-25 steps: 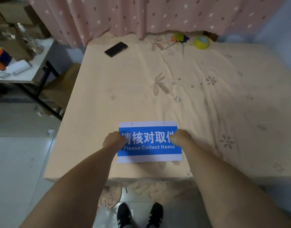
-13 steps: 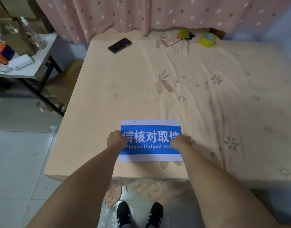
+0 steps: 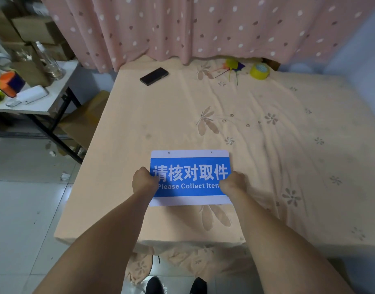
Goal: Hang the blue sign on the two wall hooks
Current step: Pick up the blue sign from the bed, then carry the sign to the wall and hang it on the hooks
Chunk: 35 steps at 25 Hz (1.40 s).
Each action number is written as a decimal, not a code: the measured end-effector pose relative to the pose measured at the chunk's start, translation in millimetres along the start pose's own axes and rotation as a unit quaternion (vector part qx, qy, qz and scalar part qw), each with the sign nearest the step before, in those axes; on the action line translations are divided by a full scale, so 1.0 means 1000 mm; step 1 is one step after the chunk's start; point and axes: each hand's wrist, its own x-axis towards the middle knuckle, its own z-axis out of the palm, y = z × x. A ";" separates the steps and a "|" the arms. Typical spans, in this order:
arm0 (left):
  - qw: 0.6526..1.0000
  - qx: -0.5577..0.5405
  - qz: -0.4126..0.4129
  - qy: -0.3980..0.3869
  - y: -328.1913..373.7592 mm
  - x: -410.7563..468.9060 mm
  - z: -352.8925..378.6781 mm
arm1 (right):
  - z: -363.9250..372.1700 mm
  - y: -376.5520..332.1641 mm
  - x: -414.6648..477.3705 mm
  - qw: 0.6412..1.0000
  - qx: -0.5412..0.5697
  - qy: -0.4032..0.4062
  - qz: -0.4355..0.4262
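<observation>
Both hands pinch the blue sign at its side edges, near the bed's front edge.

Left hand closed on the left edge of the blue sign, right hand closed on the right edge. Whether the sign has left the bed cannot be told. Black phone toward the far-left corner; yellow tape roll by the far edge, under the pink curtain.
</observation>
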 end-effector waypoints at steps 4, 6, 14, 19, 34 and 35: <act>0.994 -0.064 0.063 0.068 0.052 0.005 -0.059 | -0.054 -0.044 -0.014 0.995 0.050 0.070 -0.044; 0.985 -0.096 0.100 0.102 0.084 0.004 -0.097 | -0.087 -0.065 -0.025 0.987 0.083 0.114 -0.073; 0.936 -0.225 0.198 0.185 0.199 -0.045 -0.253 | -0.239 -0.160 -0.104 0.931 0.161 0.262 -0.195; 0.891 -0.294 0.264 0.221 0.247 -0.089 -0.333 | -0.314 -0.195 -0.153 0.888 0.200 0.322 -0.258; 0.855 -0.333 0.307 0.252 0.278 -0.124 -0.391 | -0.373 -0.214 -0.202 0.845 0.235 0.374 -0.303; 0.854 -0.336 0.310 0.251 0.280 -0.126 -0.390 | -0.375 -0.211 -0.204 0.843 0.235 0.378 -0.302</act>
